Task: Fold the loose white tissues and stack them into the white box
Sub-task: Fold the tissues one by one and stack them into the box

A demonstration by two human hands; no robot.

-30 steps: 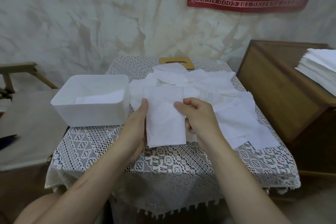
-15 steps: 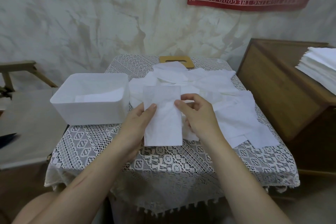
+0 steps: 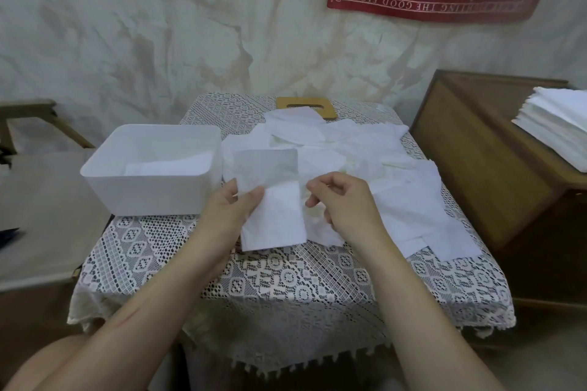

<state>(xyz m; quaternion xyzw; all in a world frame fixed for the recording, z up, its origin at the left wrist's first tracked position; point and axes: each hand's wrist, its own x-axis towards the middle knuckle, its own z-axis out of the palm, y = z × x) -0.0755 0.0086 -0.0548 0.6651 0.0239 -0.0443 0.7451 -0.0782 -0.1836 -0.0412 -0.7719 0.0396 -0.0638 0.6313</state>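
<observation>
A folded white tissue (image 3: 273,216) is held upright just above the front of the lace-covered table (image 3: 286,286). My left hand (image 3: 228,209) grips its left edge, thumb on top. My right hand (image 3: 343,203) hovers at the tissue's right edge with loosely curled fingers and nothing in them. The white box (image 3: 152,194) stands on the table's left side, close to my left hand, with folded tissues (image 3: 171,165) lying inside. A spread pile of loose white tissues (image 3: 381,149) covers the table's middle and right behind my hands.
A wooden board with a slot (image 3: 300,104) lies at the table's far edge. A wooden cabinet (image 3: 476,162) on the right carries a tall stack of white tissues (image 3: 559,127). A wooden frame (image 3: 35,111) and a beige surface (image 3: 41,209) stand on the left.
The folded tissue has been lifted and tilted up off the table. My right hand has let go of its right edge; my left hand alone holds it now.
</observation>
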